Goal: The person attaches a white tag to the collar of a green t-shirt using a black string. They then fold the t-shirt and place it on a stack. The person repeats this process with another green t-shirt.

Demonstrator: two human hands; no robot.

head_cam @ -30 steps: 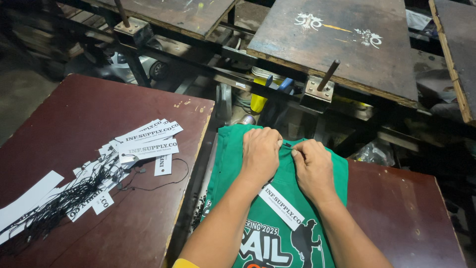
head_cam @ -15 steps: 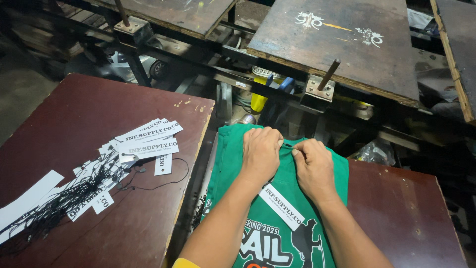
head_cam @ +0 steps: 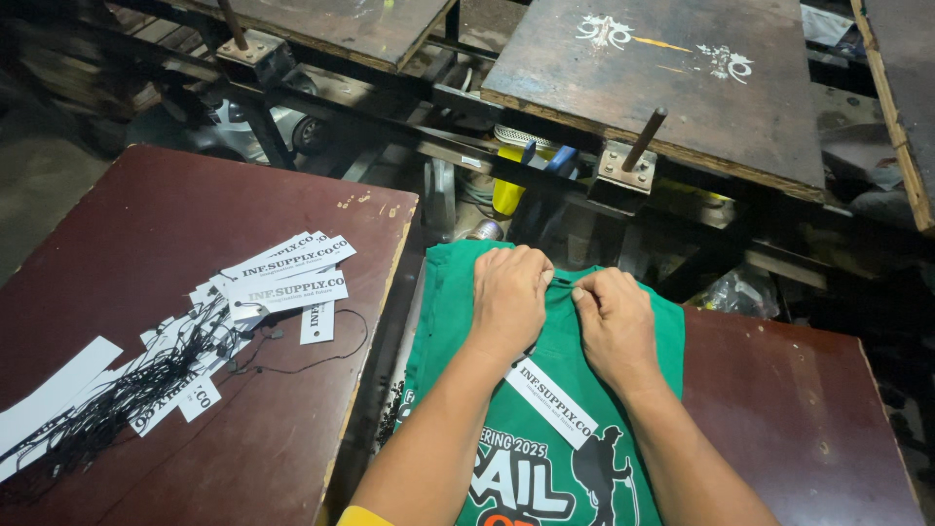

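A green printed T-shirt lies flat on a dark red board in front of me. My left hand and my right hand rest side by side on its upper part, fingers curled and pinching the fabric at the collar. Between my forearms a white paper tag lies on the shirt, below the hands. White and orange printing with a dark hiker figure covers the shirt's lower part.
To the left, a second dark red board carries a pile of white paper tags with black strings. Beyond it stand wooden printing platens on a metal frame. A yellow container sits under them.
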